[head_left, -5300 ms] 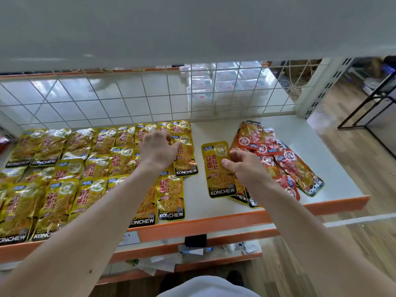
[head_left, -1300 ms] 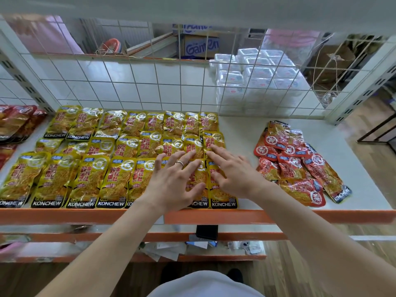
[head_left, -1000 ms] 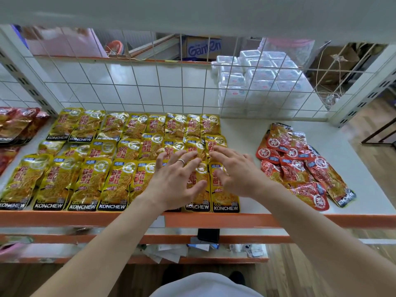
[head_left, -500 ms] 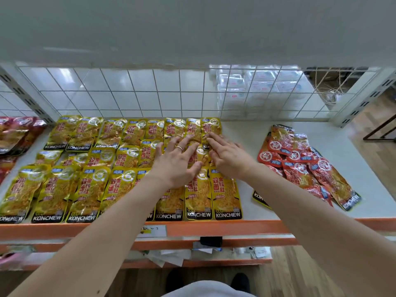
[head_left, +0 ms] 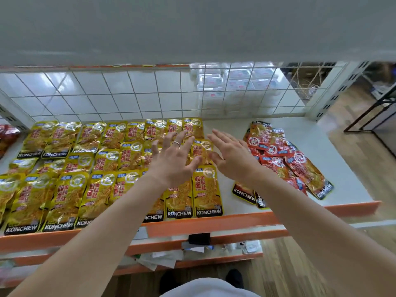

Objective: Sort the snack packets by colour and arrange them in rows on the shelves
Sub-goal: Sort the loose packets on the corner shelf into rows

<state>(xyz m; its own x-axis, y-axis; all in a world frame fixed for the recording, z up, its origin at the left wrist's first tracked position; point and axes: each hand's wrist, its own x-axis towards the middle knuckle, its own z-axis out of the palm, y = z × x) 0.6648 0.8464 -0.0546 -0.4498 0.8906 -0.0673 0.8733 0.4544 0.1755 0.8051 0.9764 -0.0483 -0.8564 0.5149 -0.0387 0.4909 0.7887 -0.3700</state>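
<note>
Head view: the left grip [head_left: 173,161] and right grip [head_left: 233,159] are both empty, fingers straight and spread over the right end of the yellow packets [head_left: 102,189]. These lie in three rows across the left and middle of the shelf [head_left: 225,129], so the step in hand looks like squaring up that block. The red packets [head_left: 278,155] lie in a loose heap to the right, so the next move likely calls for reaching right and starting a red row.

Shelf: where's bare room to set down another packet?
Bare strip between yellow rows and red pile, grid to front edge, right hand over it; also shelf right end past the red pile. Left side is packed.
</note>
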